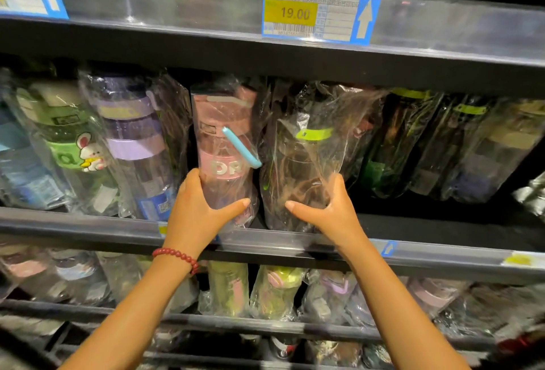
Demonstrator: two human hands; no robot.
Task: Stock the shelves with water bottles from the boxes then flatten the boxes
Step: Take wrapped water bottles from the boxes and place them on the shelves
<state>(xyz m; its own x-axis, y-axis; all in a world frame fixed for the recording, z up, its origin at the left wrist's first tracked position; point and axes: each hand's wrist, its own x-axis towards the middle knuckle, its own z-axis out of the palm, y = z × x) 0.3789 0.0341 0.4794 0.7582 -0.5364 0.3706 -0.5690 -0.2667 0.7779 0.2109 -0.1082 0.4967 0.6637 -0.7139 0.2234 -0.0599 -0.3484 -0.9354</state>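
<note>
A pink water bottle in a clear plastic bag, with a blue straw on its front, stands on the middle shelf. My left hand grips its lower part, thumb across the front. To its right stands a dark brown bottle in a crinkled clear bag with a green label. My right hand grips the bottom of that one. Both bottles sit upright at the shelf's front edge, almost touching each other.
Green and purple bagged bottles stand to the left, dark bottles to the right. A shelf above carries a 19.00 price tag. Lower shelves hold several more bagged bottles. No box is in view.
</note>
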